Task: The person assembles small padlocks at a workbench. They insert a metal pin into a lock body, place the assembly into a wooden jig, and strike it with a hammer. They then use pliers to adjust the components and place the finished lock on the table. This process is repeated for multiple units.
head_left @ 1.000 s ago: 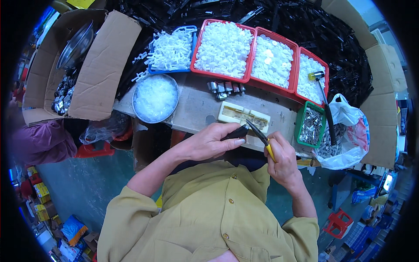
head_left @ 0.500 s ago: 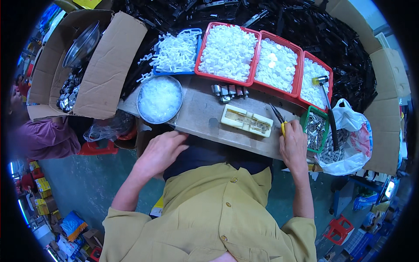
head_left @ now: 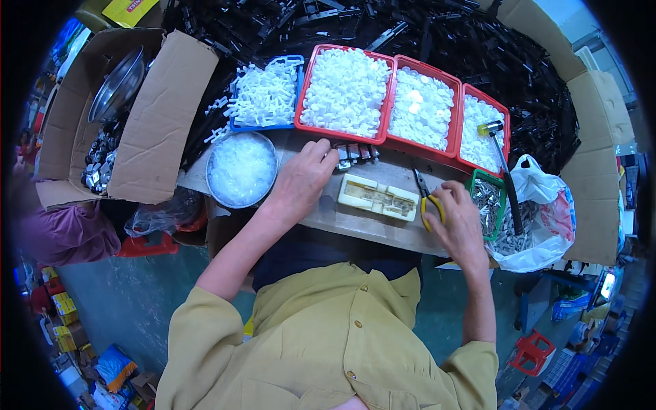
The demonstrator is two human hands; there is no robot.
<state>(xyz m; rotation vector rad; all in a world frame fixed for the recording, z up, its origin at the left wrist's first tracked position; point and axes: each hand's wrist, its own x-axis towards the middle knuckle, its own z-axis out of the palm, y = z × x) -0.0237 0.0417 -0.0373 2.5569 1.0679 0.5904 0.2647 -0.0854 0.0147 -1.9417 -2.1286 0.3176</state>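
Head view, centre frame: my left hand (head_left: 301, 179), fingers curled, touches the small metal parts (head_left: 355, 152) on the counter (head_left: 369, 225). My right hand (head_left: 459, 222) pinches yellow-handled pliers (head_left: 428, 199) beside the cream jig (head_left: 378, 197). Best lift one part cleanly.

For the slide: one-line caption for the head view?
Left hand reaches for small metal parts on the workbench; right hand holds yellow-handled pliers beside a cream block.

Bare board (head_left: 383, 225) lies open between cream fixture (head_left: 378, 197) and near edge; red trays (head_left: 345, 92) wall the far side.
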